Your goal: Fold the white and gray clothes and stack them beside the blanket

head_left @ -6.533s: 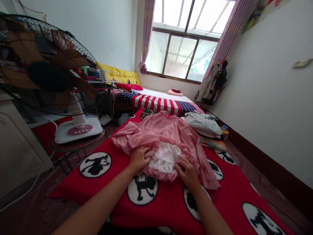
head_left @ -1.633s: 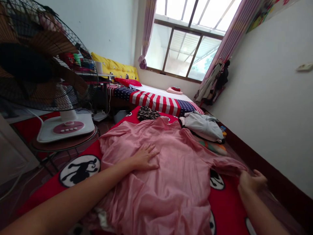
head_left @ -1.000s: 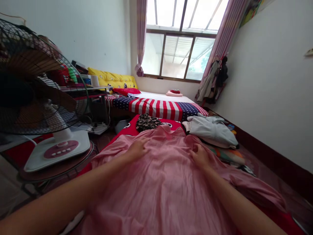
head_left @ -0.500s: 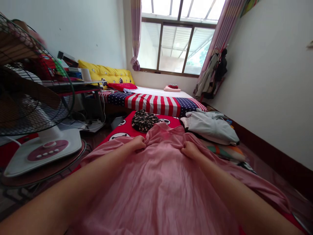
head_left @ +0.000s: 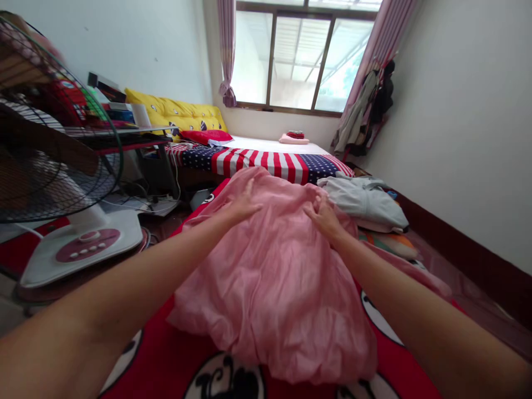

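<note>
A crumpled pink satin garment (head_left: 274, 271) lies bunched on a red blanket (head_left: 166, 354) printed with black-and-white cartoon circles. Its far end is raised off the blanket. My left hand (head_left: 243, 208) grips the raised fabric on the left, fingers pressed into the cloth. My right hand (head_left: 324, 217) grips it on the right, a hand's width away. The near hem hangs in a loose fold towards me. Both forearms reach in from the bottom corners.
A standing fan (head_left: 54, 160) with a white and pink base (head_left: 83, 249) is close on the left. A pile of grey-white clothes (head_left: 366, 199) lies right of the garment. Beyond is a flag-patterned bed cover (head_left: 270, 162), yellow cushions (head_left: 174, 108), a window and hanging clothes (head_left: 369, 105).
The garment had been spread flat. Both hands pinched its far end and have now lifted and bunched it, covering the dark floral item; the red blanket shows again near me.
</note>
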A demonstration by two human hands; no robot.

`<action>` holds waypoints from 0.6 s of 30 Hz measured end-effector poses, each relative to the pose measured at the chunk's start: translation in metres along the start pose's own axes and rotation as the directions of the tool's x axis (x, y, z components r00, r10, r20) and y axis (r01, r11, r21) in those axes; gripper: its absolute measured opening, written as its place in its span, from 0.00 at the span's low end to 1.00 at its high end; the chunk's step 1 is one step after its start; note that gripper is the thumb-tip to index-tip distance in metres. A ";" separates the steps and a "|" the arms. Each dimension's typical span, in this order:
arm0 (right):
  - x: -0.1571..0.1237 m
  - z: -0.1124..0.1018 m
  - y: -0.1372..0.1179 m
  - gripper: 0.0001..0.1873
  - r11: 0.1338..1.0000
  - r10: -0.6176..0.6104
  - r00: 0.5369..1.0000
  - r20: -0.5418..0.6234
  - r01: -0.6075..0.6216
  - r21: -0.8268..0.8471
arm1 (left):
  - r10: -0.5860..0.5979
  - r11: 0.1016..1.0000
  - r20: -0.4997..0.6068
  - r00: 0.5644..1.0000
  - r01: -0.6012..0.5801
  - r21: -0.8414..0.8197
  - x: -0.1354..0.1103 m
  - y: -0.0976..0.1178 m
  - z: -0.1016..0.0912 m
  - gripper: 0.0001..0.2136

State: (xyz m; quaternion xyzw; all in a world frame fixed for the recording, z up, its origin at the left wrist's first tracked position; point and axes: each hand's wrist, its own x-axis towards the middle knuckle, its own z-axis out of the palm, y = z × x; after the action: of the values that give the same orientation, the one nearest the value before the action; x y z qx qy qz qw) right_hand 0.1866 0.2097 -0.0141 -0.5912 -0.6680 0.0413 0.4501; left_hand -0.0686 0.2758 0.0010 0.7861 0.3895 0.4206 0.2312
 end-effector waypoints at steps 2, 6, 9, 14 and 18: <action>-0.037 0.004 -0.005 0.33 1.000 -0.012 0.999 0.046 0.010 0.024 | 0.031 0.994 0.151 0.988 -0.046 0.098 -0.037 0.006 0.010 0.37; -0.119 -0.019 -0.015 0.26 1.000 -0.020 0.994 0.107 0.019 0.017 | 0.078 0.985 0.207 0.975 -0.107 0.133 -0.119 0.016 -0.002 0.27; -0.176 -0.056 -0.012 0.22 0.997 0.084 0.996 0.006 -0.084 0.000 | -0.080 0.989 -0.033 0.996 0.084 0.124 -0.172 0.011 -0.037 0.20; -0.259 -0.098 0.006 0.18 0.944 0.331 0.944 0.015 -0.330 -0.014 | -0.311 0.897 -0.292 0.904 0.381 0.226 -0.251 -0.003 -0.088 0.09; -0.288 -0.097 -0.005 0.26 0.966 0.254 0.953 0.167 -0.242 -0.092 | -0.305 0.889 -0.082 0.949 0.315 0.333 -0.287 0.006 -0.090 0.09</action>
State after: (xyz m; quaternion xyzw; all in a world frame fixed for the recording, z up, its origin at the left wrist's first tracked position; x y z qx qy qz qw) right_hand 0.2163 -0.0763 -0.1126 -0.6797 -0.6271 0.1266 0.3589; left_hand -0.2403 0.0442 -0.0846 0.7362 0.5800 0.3149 0.1500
